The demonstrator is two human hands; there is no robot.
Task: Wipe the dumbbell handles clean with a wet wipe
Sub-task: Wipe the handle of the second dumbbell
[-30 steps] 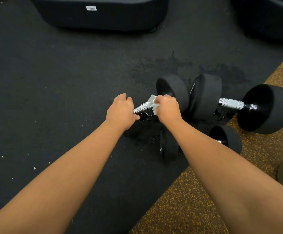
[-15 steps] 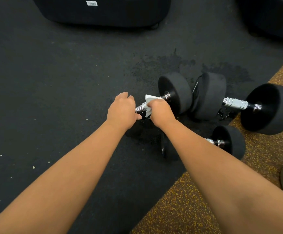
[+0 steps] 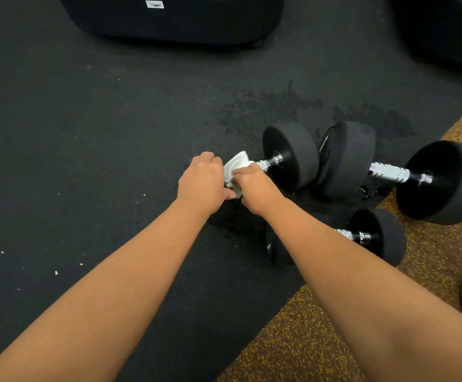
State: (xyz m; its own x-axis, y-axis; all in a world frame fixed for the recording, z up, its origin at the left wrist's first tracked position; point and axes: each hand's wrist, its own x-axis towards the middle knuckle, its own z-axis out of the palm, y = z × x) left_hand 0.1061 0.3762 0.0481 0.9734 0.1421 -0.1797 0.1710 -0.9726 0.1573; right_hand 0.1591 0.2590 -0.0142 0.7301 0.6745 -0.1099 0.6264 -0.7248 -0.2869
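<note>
On the black rubber floor [image 3: 86, 133], the right hand [image 3: 254, 188] is closed around a white wet wipe [image 3: 235, 165] wrapped on a dumbbell handle [image 3: 269, 163]. The left hand [image 3: 202, 183], just left of it, grips the handle's near end.

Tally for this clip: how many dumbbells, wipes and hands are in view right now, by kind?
Dumbbells: 3 (one being wiped, one to its right, one nearer the person)
Wet wipe: 1
Hands: 2 (left hand, right hand)
Total: 6
</note>
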